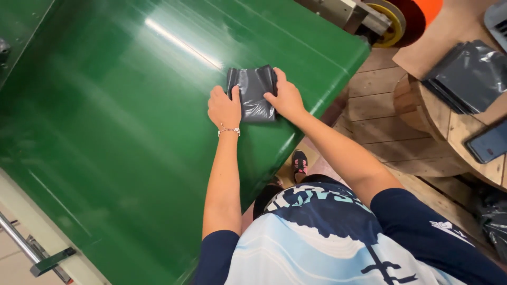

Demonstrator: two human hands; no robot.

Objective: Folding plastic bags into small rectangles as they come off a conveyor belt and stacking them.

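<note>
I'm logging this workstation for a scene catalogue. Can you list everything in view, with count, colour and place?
Folded plastic bag: one, dark grey, on the green surface, between the two hands.
Belt-like surface: one, glossy green, fills the left and middle.
Stack of flat bags: one stack, dark grey, on the wooden spool table, upper right.
Wooden spool table: one, light brown, right side.
Phone: one, dark blue, on the spool table's edge.
Roller: one, yellow and orange, top right.
Plank floor: wood, below the table.
Shoe: one, black with pink, on the floor.
Bracelet: one, silvery, left wrist.
Left hand: pressing the bag's left edge.
Right hand: pressing its right edge.
</note>
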